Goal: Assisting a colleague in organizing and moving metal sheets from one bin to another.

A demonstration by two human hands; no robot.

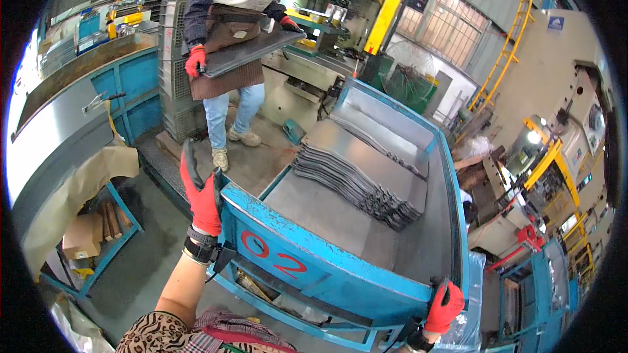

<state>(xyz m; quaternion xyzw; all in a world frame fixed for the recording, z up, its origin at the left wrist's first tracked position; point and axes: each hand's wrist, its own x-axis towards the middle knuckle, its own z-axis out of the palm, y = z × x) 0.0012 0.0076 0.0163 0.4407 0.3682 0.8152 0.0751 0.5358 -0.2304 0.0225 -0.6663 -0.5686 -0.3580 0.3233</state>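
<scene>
A large blue metal bin (288, 234) with worn paint stands in front of me. Inside it lies a stack of shaped grey sheet-metal parts (356, 168). My left hand (204, 199), in a red glove with dark fingers, is raised at the bin's near left corner. Its fingers stretch upward and its thumb is close to the rim. At the near right corner my right hand (446, 307), gloved the same way, has its fingers curled at the edge of the bin. Part of its grip is hidden.
Beyond the bin a person (239, 26) in red gloves carries a flat dark metal panel (252, 52). Stacked grey crates (175, 72) stand at the left, near a blue frame holding cardboard (84, 235). Machines and a yellow ladder (507, 52) line the far right.
</scene>
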